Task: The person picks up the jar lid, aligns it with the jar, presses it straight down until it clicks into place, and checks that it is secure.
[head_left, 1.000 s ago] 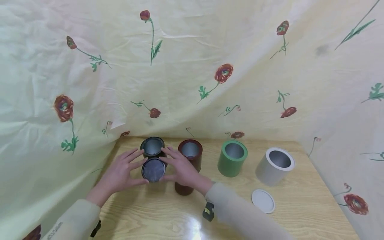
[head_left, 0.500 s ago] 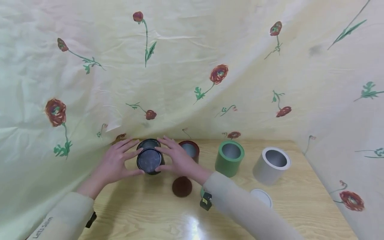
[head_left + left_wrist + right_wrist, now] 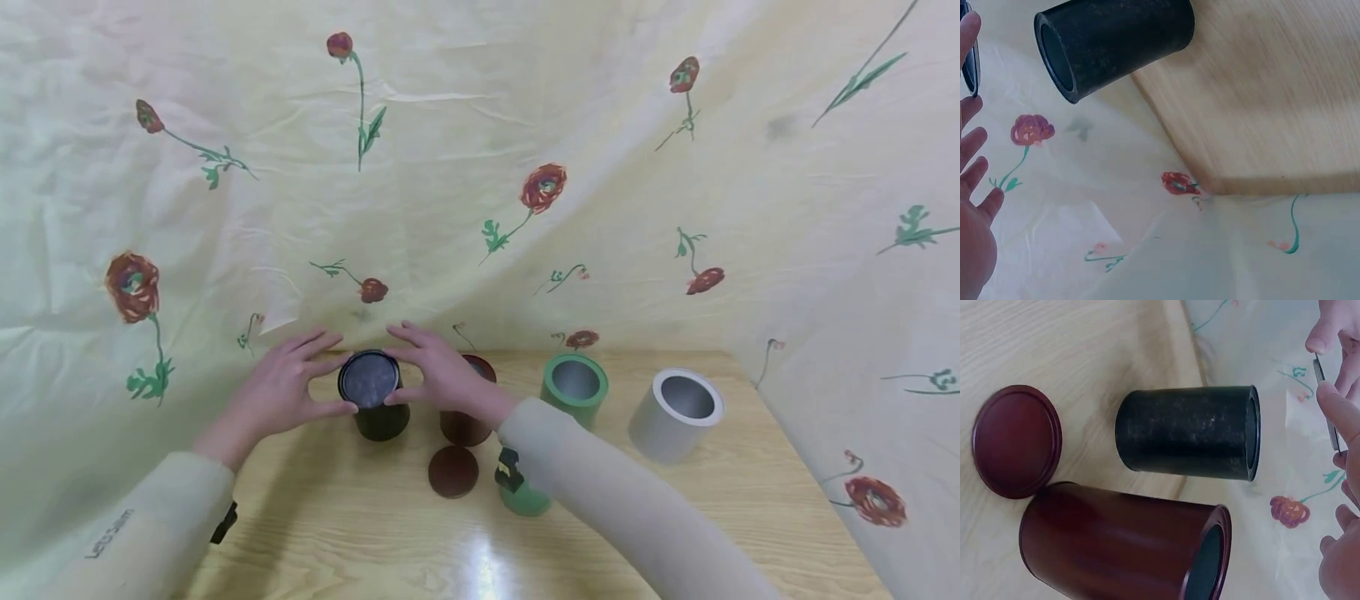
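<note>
- The black lid (image 3: 369, 379) is round and thin, with a smoky grey sheen on its upper face and a darker ring round its edge.
- It is held by the edge between the left hand (image 3: 285, 383) and the right hand (image 3: 442, 375), fingers and thumbs at its sides.
- It is in the air above the black can (image 3: 382, 423), nearly level; both wrist views show a gap between lid and rim.
- The can is a plain cylinder, its side scuffed with pale marks, and stands upright on the surface, mouth uncovered and facing up.
</note>
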`<state>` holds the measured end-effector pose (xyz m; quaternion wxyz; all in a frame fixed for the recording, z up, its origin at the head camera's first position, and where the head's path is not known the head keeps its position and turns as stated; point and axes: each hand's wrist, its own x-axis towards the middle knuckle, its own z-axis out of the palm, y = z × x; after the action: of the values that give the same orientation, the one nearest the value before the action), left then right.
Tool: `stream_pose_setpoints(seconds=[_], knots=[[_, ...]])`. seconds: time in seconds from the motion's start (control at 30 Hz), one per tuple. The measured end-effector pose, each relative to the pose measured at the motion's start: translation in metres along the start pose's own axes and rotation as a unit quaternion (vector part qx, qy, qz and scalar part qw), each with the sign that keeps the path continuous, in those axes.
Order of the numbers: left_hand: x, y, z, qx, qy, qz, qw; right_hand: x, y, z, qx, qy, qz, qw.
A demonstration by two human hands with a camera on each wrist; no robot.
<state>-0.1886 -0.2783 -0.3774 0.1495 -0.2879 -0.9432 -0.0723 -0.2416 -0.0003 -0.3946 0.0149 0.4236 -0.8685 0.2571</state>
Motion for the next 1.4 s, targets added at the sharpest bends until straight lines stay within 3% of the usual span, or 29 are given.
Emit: stream_pose_setpoints(seconds=[0.3, 0.97, 1.17, 1.4], knots=[[0.012, -0.008, -0.007, -0.037, -0.053, -0.055, 0.9964, 0.020, 0.006, -0.003, 0.010, -0.037, 0.041, 0.998], [0.023, -0.035, 0.001, -0.068, -0.114, -0.108, 0.9853, 0.050, 0.018, 0.000, 0.029, -0.085, 0.069, 0.994], [0.028, -0.042, 0.007, -0.077, -0.117, -0.104, 0.9846, 0.057, 0.022, 0.001, 0.021, -0.100, 0.096, 0.990], [0.026, -0.046, 0.022, -0.091, -0.118, -0.096, 0.9841, 0.055, 0.027, 0.007, 0.004, -0.103, 0.085, 0.991]])
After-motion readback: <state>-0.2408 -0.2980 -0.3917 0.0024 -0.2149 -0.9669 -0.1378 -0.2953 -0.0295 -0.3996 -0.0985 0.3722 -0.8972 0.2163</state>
